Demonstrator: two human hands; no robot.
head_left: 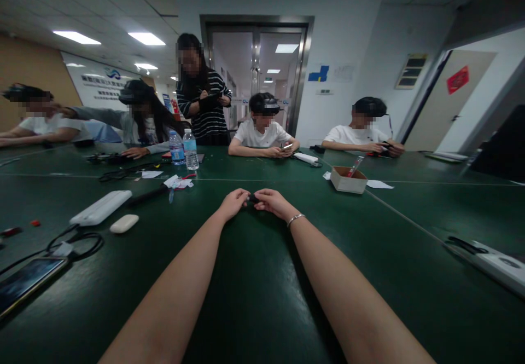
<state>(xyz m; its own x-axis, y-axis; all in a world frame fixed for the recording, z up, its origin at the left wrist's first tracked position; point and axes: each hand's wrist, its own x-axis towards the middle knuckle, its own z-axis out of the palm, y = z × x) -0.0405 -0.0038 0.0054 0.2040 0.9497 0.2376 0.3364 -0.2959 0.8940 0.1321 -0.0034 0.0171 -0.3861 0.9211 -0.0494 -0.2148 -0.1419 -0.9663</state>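
Head view: the left hand (234, 204) and right hand (274, 202) pinch a small black object (253, 198) from opposite sides, short of the worktop's (254, 271) far edge, likely to steady so slight a piece; an open-topped box (348, 185) stands nearer that edge, apart from both.

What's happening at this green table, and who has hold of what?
The right hand pinches a small black item, too small to identify, above the table; the left hand's fingertips meet its other end. A phone lies to the left, and an open box sits ahead to the right. Farther off, four people sit and one in stripes stands.
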